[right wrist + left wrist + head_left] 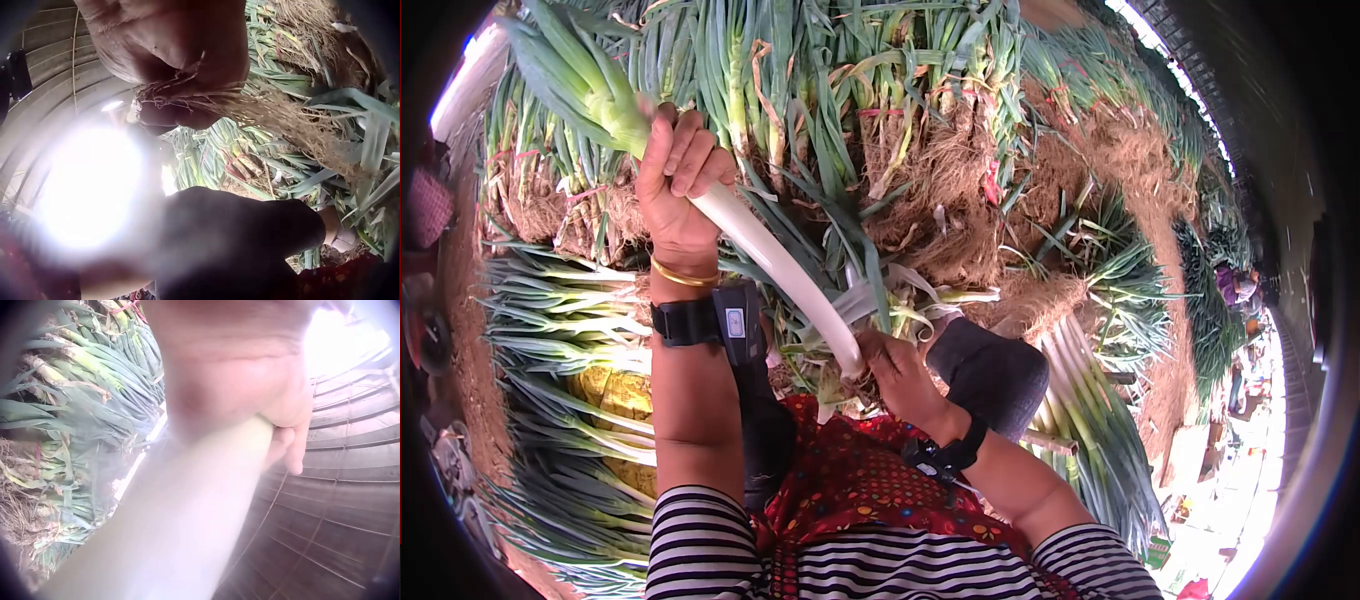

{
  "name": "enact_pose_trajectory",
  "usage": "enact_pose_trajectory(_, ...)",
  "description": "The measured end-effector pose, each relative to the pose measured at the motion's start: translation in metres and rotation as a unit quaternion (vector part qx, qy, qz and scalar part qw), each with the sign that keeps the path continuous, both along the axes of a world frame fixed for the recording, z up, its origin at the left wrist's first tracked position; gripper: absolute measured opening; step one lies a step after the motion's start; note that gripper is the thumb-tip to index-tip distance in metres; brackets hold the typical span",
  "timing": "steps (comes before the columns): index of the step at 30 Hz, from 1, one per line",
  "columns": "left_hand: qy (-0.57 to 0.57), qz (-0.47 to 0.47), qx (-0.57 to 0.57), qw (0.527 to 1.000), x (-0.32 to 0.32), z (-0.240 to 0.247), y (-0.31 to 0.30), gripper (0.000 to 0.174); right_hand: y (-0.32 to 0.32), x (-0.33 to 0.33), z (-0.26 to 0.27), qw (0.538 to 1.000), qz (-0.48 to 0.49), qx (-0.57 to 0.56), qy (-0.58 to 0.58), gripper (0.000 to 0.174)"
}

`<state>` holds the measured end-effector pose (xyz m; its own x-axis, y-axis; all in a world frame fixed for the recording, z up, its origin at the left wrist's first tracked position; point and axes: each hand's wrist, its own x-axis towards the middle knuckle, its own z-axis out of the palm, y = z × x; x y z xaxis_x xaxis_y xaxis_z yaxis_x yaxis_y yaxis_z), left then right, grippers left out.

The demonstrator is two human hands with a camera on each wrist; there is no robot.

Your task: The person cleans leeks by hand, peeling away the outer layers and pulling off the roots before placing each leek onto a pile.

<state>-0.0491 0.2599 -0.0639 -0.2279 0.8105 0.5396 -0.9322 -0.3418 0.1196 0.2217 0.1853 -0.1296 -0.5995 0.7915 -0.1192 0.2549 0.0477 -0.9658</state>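
A long green onion (778, 255) slants across the head view, its leafy green top (585, 85) at upper left and its white root end low in the middle. My left hand (683, 172) grips the stalk just below the leaves, fingers curled round it. The same thick pale stalk (169, 512) fills the middle of the left wrist view, running up into the left palm. Down at the root end, my right hand (908, 385) pinches the base. Stringy brown roots (281, 125) trail from the curled fingers of the right hand (181, 44) in the right wrist view.
Bundles of green onions (890, 110) with hanging roots line the far side. More onions (570, 310) lie in a row at left, beside a yellow sack (615, 400). Peeled white stalks (1090, 410) are stacked at right. Loose leaves lie between the person's knees (990, 370).
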Motion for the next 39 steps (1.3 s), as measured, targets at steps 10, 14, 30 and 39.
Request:
enact_pose_trajectory(10,-0.06,-0.099,0.053,0.992,0.011,-0.011,0.003,0.012,-0.001,0.002,0.023,0.983,0.063,-0.174,-0.004,0.026)
enact_pose_trajectory(14,-0.062,-0.141,0.135,0.979,0.014,-0.011,0.005,0.017,0.005,0.015,-0.011,0.932,0.327,-0.041,-0.149,0.022)
enact_pose_trajectory(30,0.023,0.188,-0.285,0.94,0.031,0.001,-0.055,0.023,0.028,-0.014,0.095,0.919,0.182,-0.329,0.117,0.054)
enact_pose_trajectory(39,0.118,0.494,-0.578,0.639,-0.125,-0.04,-0.173,0.028,0.001,0.037,0.039,0.851,0.323,-0.383,-0.154,0.034)
